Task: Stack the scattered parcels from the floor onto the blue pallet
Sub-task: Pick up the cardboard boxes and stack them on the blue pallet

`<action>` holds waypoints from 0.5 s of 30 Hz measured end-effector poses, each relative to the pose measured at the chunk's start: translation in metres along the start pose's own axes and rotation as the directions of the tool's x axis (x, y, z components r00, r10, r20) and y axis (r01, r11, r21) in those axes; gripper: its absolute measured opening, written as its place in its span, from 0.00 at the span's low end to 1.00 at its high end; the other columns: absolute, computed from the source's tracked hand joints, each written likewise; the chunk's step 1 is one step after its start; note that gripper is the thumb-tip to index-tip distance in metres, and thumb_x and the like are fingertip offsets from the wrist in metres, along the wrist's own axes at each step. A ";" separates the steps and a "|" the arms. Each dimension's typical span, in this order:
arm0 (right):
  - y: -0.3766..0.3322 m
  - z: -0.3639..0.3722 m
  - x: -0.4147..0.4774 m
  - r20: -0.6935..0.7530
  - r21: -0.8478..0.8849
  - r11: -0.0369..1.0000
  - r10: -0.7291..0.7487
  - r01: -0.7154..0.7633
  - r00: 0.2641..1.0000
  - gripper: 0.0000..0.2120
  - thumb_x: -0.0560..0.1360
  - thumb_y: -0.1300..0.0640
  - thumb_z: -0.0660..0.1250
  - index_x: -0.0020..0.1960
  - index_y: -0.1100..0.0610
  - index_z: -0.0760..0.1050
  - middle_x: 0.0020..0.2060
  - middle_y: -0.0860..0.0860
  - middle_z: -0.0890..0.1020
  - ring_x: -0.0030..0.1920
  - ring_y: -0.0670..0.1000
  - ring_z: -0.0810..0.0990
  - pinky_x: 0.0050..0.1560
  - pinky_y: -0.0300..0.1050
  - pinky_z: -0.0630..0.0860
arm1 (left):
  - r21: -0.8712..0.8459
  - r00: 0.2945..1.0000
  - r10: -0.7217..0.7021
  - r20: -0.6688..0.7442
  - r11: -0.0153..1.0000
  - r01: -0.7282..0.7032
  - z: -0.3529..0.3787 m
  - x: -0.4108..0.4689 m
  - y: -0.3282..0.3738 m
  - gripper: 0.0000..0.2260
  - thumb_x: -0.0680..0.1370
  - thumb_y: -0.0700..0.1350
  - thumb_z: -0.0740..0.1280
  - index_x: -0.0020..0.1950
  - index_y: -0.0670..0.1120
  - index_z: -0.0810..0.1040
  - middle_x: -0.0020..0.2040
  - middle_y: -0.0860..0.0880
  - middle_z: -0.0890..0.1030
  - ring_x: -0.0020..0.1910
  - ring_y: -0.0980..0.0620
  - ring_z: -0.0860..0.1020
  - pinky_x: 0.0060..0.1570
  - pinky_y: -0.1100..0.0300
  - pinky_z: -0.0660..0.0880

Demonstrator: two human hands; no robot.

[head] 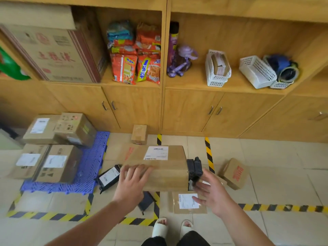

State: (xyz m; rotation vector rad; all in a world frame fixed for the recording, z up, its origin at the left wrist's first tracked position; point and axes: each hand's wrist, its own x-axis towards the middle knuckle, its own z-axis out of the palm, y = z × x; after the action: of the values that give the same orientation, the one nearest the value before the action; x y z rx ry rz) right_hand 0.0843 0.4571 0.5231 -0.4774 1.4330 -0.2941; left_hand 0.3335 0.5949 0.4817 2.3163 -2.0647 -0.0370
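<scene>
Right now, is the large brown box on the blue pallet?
No, the large brown box lies right of the blue pallet, under the left hand.

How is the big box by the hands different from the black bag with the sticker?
The box is brown cardboard; the bag is black. The box is far bigger than the bag. The left hand rests on the box; no hand touches the bag. Both carry a white label, and neither is on the pallet.
</scene>
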 end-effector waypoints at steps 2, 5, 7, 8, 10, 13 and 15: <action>0.003 0.003 -0.010 0.058 0.002 0.999 0.043 -0.043 0.997 0.33 0.68 0.38 0.74 0.66 0.54 0.73 0.55 0.59 0.81 0.60 0.61 0.80 0.57 0.65 0.79 | 0.084 0.995 0.089 -0.044 0.993 -0.085 -0.013 -0.002 -0.006 0.49 0.50 0.40 0.78 0.70 0.48 0.67 0.62 0.45 0.71 0.58 0.41 0.71 0.62 0.38 0.67; -0.001 0.004 -0.021 0.168 0.008 0.997 0.072 -0.074 0.983 0.39 0.66 0.36 0.74 0.70 0.55 0.68 0.51 0.59 0.80 0.57 0.62 0.81 0.57 0.67 0.77 | 0.185 0.980 0.176 -0.097 0.970 -0.156 -0.031 -0.003 -0.011 0.46 0.52 0.39 0.76 0.70 0.50 0.68 0.62 0.44 0.71 0.60 0.41 0.71 0.62 0.37 0.68; -0.005 0.002 -0.023 0.189 0.039 0.997 0.063 -0.071 0.980 0.36 0.70 0.38 0.73 0.68 0.57 0.68 0.49 0.58 0.81 0.49 0.61 0.83 0.57 0.67 0.77 | 0.229 0.963 0.228 -0.142 0.954 -0.192 -0.044 -0.003 -0.010 0.43 0.54 0.39 0.75 0.69 0.51 0.70 0.62 0.45 0.71 0.60 0.42 0.70 0.63 0.38 0.66; -0.008 0.000 -0.023 0.207 0.047 0.996 0.060 -0.072 0.977 0.35 0.70 0.39 0.73 0.68 0.57 0.69 0.50 0.58 0.83 0.47 0.61 0.84 0.57 0.68 0.77 | 0.241 0.954 0.250 -0.163 0.948 -0.207 -0.049 -0.002 -0.009 0.42 0.55 0.40 0.75 0.69 0.52 0.70 0.62 0.45 0.71 0.60 0.42 0.70 0.63 0.39 0.66; -0.012 -0.004 -0.019 0.285 0.055 0.996 0.053 -0.072 0.957 0.36 0.65 0.40 0.78 0.66 0.59 0.74 0.52 0.58 0.85 0.51 0.60 0.83 0.55 0.69 0.77 | 0.248 0.943 0.271 -0.194 0.943 -0.220 -0.059 0.001 -0.005 0.40 0.56 0.40 0.74 0.68 0.53 0.70 0.62 0.45 0.71 0.60 0.43 0.71 0.63 0.38 0.67; -0.024 -0.016 -0.015 0.370 0.077 0.995 0.028 -0.061 0.928 0.34 0.55 0.44 0.84 0.56 0.60 0.84 0.48 0.59 0.84 0.52 0.59 0.70 0.51 0.65 0.80 | 0.265 0.920 0.288 -0.267 0.940 -0.217 -0.074 0.010 0.006 0.36 0.60 0.38 0.71 0.68 0.53 0.70 0.62 0.45 0.71 0.60 0.42 0.71 0.63 0.37 0.69; -0.033 -0.026 -0.014 0.367 0.062 0.997 0.012 -0.037 0.930 0.36 0.55 0.44 0.84 0.59 0.59 0.82 0.50 0.58 0.84 0.53 0.59 0.71 0.49 0.63 0.80 | 0.274 0.903 0.303 -0.304 0.936 -0.221 -0.084 0.016 0.017 0.31 0.65 0.37 0.67 0.68 0.53 0.70 0.63 0.45 0.71 0.61 0.42 0.71 0.63 0.37 0.69</action>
State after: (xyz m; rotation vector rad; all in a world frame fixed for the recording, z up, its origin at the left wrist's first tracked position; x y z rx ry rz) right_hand 0.0603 0.4312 0.5500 -0.4324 1.0594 -0.2186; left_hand 0.3222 0.5782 0.5667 1.9430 -2.2666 0.6052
